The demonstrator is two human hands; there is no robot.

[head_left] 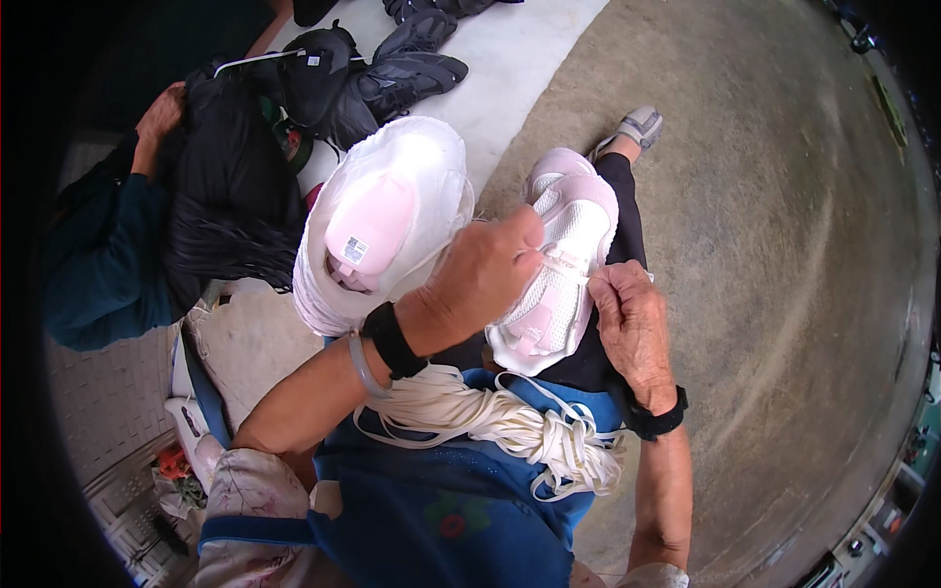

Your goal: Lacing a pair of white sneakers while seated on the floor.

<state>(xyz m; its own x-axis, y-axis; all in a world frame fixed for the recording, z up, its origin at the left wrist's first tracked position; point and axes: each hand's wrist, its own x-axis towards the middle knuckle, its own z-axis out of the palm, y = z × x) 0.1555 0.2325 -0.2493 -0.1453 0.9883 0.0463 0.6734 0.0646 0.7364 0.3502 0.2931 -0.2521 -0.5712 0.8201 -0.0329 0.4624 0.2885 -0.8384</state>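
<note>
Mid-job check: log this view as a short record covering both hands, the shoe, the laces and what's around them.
left hand: fingers pinched at a lace, over the shoe
right hand: fingertips at the lace, by the shoe's right edge
shoe: pink and white, above the lap
lace bundle: off-white, loose, on the blue apron
left of shoe: white piece with pink inner panel
co-worker's hand: upper left, by black strands

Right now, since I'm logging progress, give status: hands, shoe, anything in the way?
Left hand, right hand: pinching white lace. Pink-and-white shoe: over the lap. Nothing seen blocking; lace bundle nearer the body.
</note>
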